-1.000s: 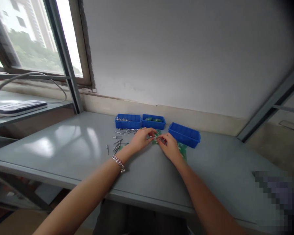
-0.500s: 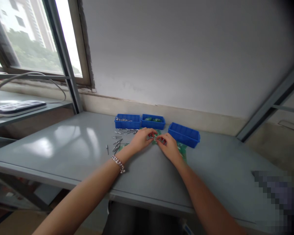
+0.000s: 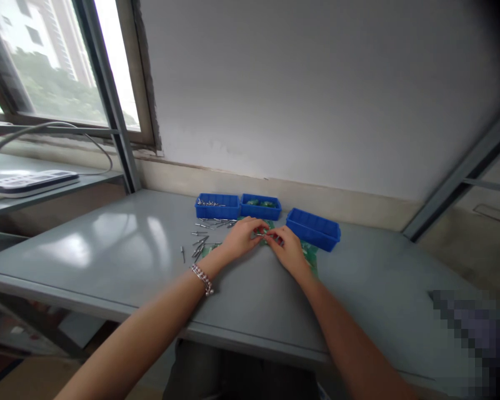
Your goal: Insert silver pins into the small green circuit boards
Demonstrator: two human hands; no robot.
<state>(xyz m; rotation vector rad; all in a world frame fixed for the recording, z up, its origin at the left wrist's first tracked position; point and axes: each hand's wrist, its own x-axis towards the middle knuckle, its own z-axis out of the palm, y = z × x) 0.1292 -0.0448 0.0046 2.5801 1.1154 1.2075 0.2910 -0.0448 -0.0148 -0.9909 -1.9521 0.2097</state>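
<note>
My left hand (image 3: 244,239) and my right hand (image 3: 286,246) meet over the middle of the table, both closed in a pinch. Between their fingertips is a thin silvery blind rivet (image 3: 260,234), mostly covered by the fingers. Green plastic bags (image 3: 310,254) lie behind and beside the hands, partly hidden by them. Left of my left hand, several similar loose rivets (image 3: 199,246) are scattered on the table. A beaded bracelet (image 3: 201,279) is on my left wrist.
Behind the hands stand a blue bin (image 3: 217,212) with small metal parts, another blue bin (image 3: 260,212) holding green bags, and a third blue bin (image 3: 312,232) at an angle. A white device (image 3: 31,184) with a cable rests on the left shelf. Metal posts flank the grey table (image 3: 108,250).
My hands stay in almost the same place, with only a slight shift of the fingers around the rivet. Another person's hand at the far left edge has gone from view.
</note>
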